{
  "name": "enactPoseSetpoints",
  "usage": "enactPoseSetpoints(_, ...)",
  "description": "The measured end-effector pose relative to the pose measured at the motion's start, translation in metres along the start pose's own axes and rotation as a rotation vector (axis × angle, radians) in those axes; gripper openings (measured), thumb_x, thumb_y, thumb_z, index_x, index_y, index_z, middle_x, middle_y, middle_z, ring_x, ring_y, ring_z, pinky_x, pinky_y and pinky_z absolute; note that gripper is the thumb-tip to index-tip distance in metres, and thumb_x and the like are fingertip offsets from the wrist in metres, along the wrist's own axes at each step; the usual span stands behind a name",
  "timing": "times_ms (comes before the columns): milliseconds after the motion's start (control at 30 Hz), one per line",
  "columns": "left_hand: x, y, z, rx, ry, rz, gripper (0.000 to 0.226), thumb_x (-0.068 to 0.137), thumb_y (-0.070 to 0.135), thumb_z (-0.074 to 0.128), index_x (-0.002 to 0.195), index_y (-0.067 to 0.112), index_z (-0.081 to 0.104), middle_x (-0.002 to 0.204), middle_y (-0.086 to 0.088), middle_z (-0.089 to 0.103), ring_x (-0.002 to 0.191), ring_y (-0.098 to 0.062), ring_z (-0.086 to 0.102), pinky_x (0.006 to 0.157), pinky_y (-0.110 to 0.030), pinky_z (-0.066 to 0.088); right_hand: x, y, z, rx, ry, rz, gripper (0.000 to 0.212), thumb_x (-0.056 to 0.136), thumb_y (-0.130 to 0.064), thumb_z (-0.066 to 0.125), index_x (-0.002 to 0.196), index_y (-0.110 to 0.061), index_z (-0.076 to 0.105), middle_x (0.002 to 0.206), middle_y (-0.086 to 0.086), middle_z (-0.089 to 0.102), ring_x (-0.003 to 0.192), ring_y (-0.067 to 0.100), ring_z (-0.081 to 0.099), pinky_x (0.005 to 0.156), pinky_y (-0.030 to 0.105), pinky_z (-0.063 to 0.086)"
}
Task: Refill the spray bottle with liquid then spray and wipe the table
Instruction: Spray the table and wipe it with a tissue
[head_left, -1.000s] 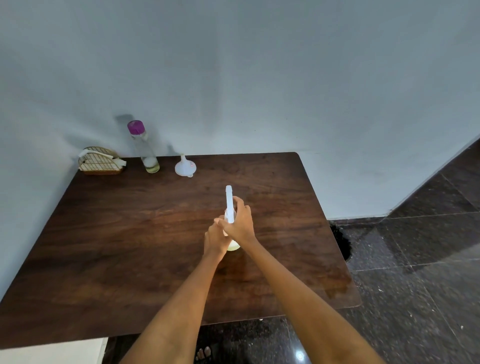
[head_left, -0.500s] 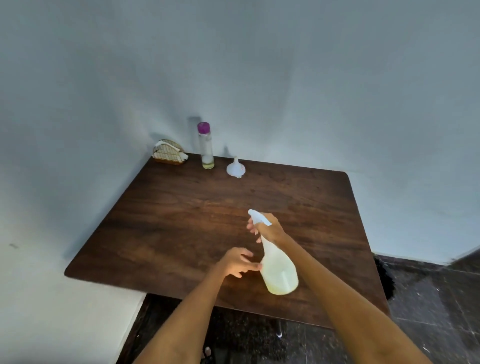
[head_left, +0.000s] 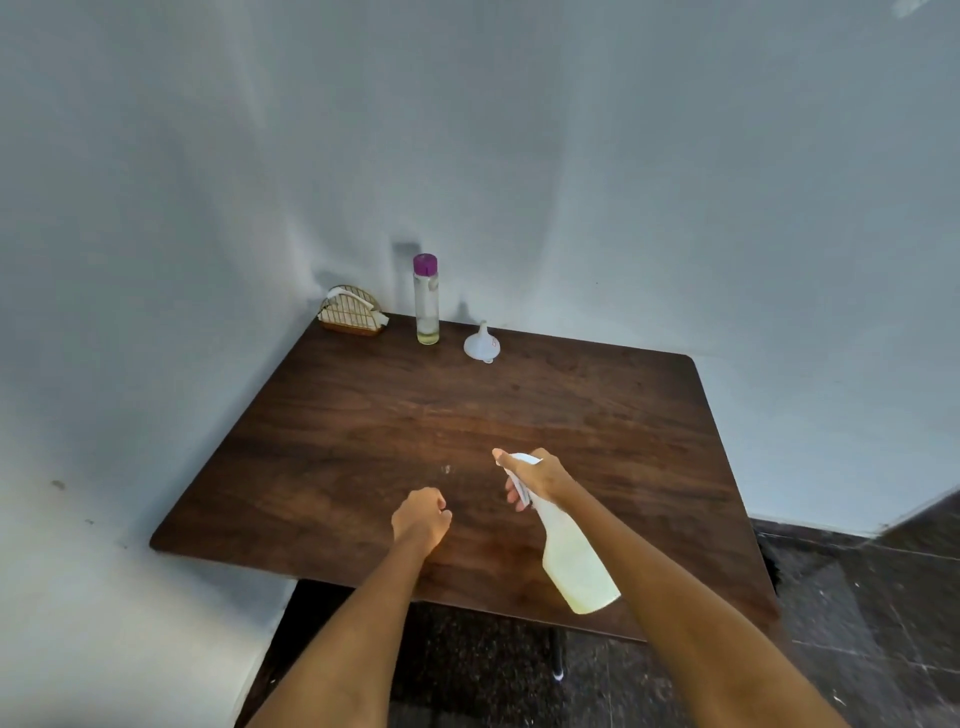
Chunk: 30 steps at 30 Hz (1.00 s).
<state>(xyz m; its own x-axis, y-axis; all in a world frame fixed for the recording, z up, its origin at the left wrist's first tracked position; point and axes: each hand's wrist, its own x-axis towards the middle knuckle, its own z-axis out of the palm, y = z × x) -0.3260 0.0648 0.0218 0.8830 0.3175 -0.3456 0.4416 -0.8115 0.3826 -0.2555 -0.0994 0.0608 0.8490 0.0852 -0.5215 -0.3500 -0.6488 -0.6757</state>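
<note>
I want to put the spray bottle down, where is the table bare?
Bare wood spans the table between the funnel and both hands, plus the right side. The far-left corner is crowded: napkin holder, purple-capped bottle, funnel.

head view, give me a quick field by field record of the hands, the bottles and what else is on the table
right hand: the right hand grips the neck of the white plastic spray bottle, held tilted above the table
left hand: the left hand is curled, holding nothing
surface: dark brown wooden table
back edge: clear tall bottle with purple cap, upright; white plastic funnel, spout up; gold wire napkin holder
spray bottle contents: pale yellowish liquid
</note>
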Motion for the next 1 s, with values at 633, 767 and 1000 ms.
enactPoseSetpoints(633, -0.012, 0.020, 0.023, 0.075, -0.090, 0.184, 0.029, 0.094, 0.022, 0.051, 0.120, 0.018, 0.063, 0.121, -0.001, 0.065, 0.113, -0.019, 0.061, 0.091, -0.031, 0.048, -0.043, 0.054, -0.044, -0.027, 0.198, 0.161, 0.044, 0.085, -0.053, 0.055, 0.084, -0.010, 0.058, 0.072, 0.004, 0.065, 0.067, 0.018, 0.064, 0.071, 0.032, 0.058)
enactPoseSetpoints(767, -0.011, 0.019, 0.026, 0.095, -0.090, 0.190, 0.028, 0.095, 0.022, 0.051, 0.121, 0.018, 0.063, 0.119, -0.002, 0.066, 0.111, -0.019, 0.062, 0.090, -0.030, 0.049, -0.048, 0.050, -0.042, 0.103, 0.057, 0.142, 0.042, 0.091, -0.040, 0.054, 0.107, -0.002, 0.060, 0.078, 0.007, 0.065, 0.064, 0.016, 0.064, 0.054, 0.024, 0.054)
enactPoseSetpoints(1000, -0.009, 0.017, 0.018, 0.095, -0.104, 0.198, 0.030, 0.095, 0.022, 0.051, 0.122, 0.018, 0.062, 0.120, -0.001, 0.066, 0.111, -0.019, 0.062, 0.090, -0.031, 0.050, -0.046, 0.051, -0.022, -0.185, 0.289, 0.203, 0.062, 0.082, -0.051, 0.057, 0.125, -0.008, 0.050, 0.110, 0.008, 0.067, 0.094, 0.024, 0.067, 0.085, 0.036, 0.054)
